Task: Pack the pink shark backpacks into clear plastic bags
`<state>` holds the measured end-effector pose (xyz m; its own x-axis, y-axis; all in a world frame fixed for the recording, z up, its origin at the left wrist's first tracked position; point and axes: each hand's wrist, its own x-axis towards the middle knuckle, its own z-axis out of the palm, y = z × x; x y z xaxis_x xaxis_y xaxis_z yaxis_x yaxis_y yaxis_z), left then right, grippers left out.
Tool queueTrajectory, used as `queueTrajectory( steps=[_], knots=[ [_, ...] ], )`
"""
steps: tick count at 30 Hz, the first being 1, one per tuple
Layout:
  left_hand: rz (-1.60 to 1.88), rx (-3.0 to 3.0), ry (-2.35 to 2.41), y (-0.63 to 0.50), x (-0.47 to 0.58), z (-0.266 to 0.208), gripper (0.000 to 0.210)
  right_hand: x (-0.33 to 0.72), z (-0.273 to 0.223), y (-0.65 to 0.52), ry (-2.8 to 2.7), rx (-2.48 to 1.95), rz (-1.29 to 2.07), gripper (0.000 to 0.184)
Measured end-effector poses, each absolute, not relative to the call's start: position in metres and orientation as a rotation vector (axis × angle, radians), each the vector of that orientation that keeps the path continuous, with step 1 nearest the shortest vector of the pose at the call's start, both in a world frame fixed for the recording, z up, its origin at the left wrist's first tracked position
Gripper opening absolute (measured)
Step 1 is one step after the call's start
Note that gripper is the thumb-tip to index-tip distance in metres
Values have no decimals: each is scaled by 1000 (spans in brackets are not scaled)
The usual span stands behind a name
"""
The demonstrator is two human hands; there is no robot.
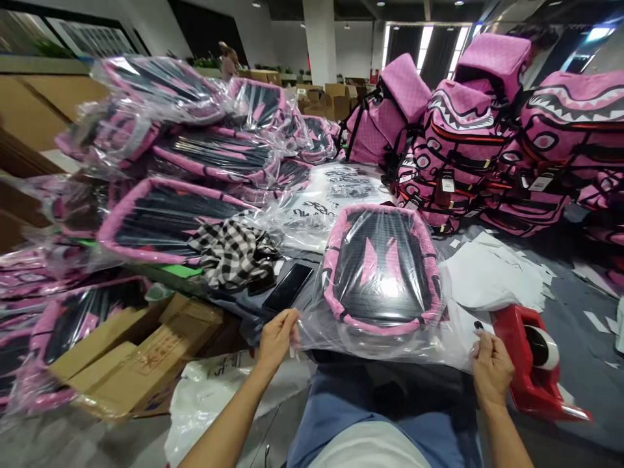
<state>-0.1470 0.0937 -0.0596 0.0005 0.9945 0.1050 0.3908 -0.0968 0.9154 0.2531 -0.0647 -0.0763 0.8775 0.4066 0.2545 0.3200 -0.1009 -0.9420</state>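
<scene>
Stack of bagged pink backpacks (195, 156): left of your bagged backpack (383, 273). That backpack: centre, before you. Red tape dispenser (531, 364): just right of it. Your left hand (277, 338) and right hand (490, 364): each pinching its plastic bag's near edge.

A packing floor in a warehouse or factory hall, with a high ceiling, ceiling lights and a wide white pillar (320, 39). Pink backpacks sealed in clear plastic bags (195, 156) are heaped on the left, and unbagged pink backpacks (468, 136) are piled on the right. Cardboard boxes (336, 97) stand stacked at the back, and a red tape dispenser (531, 364) sits on the desk (575, 273).
</scene>
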Motion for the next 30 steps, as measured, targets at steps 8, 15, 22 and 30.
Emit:
queueTrajectory(
  steps=[8, 15, 22, 30],
  knots=[
    [1174, 2679, 1062, 69, -75, -23, 55, 248, -71, -71, -586, -1683, 168, 72],
    [925, 2849, 663, 58, -50, -13, 54, 249, -67, -72, -562, -1651, 190, 70],
    [776, 2885, 708, 52, -59, -15, 19, 251, -72, -70, -536, -1594, 191, 68],
    [499, 2528, 765, 99, -34, 6, 18, 256, -81, -65, -464, -1601, 310, 65]
  ],
)
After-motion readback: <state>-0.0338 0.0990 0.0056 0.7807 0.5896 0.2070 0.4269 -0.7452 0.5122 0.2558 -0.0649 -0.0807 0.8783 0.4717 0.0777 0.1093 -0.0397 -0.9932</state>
